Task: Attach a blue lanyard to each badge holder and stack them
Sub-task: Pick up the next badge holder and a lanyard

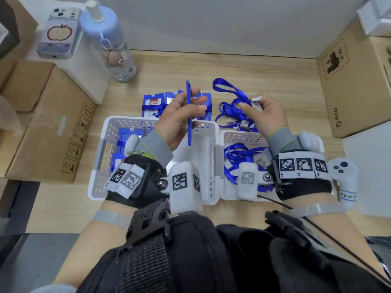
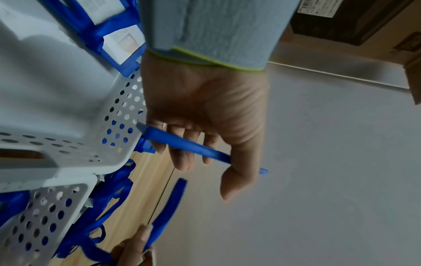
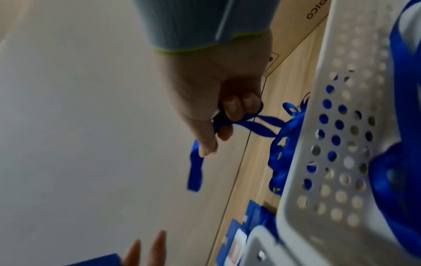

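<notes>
My left hand holds a blue badge holder edge-on above the left white basket; thumb and fingers clamp its faces, as the left wrist view shows. My right hand pinches the metal clip end of a blue lanyard, whose ribbon loops up and away; the right wrist view shows its fingers curled round the ribbon. Finished badge holders with lanyards lie on the table behind the left hand. More holders sit in the left basket.
The right white basket holds a tangle of lanyards, and more lie on the wood just beyond it. Cardboard boxes flank both sides. A pale blue bottle and a phone stand back left.
</notes>
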Demonstrator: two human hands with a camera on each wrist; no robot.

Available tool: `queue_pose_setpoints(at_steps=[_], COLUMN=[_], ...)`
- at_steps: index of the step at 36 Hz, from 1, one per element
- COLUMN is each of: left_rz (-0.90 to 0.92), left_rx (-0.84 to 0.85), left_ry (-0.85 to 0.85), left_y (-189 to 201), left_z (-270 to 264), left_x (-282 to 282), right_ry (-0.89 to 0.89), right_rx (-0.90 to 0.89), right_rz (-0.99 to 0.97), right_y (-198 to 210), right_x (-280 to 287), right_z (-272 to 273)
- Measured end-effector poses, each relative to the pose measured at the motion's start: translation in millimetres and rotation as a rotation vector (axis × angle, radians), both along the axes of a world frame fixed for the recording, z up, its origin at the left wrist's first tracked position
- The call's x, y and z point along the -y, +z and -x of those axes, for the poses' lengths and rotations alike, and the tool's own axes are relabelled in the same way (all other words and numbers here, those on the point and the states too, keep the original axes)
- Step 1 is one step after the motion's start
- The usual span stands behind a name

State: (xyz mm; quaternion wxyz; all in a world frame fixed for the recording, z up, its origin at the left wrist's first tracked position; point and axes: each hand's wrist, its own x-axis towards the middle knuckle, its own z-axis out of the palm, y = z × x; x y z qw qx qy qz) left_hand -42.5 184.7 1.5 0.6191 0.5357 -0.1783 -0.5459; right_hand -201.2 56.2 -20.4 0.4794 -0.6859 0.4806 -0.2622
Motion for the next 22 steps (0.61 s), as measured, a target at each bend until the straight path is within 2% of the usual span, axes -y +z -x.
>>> queue_pose_setpoints(at_steps=[5,10,17,22], left_rz=[-0.042,-0.097,-0.141,-0.149], left_rx=[-0.014,-0.045,-0.044,-0.029], left_ry=[0.048,0.077,0.08,0.08], left_y=[-10,-20,-23,-21], left_z=[-7,-9,-12,-11], left_x=[6,12,15,14], right_ry=[0.022,0.079,0.105,0.051], right_rx=[-0.442,-0.739,-0.827,-0.712], right_rz=[0.102,-0.003,-0.079,-0.082], right_y=[-19,-37,-42,-37], right_x=[29,42,39,42], right_z=[8,5,0,6])
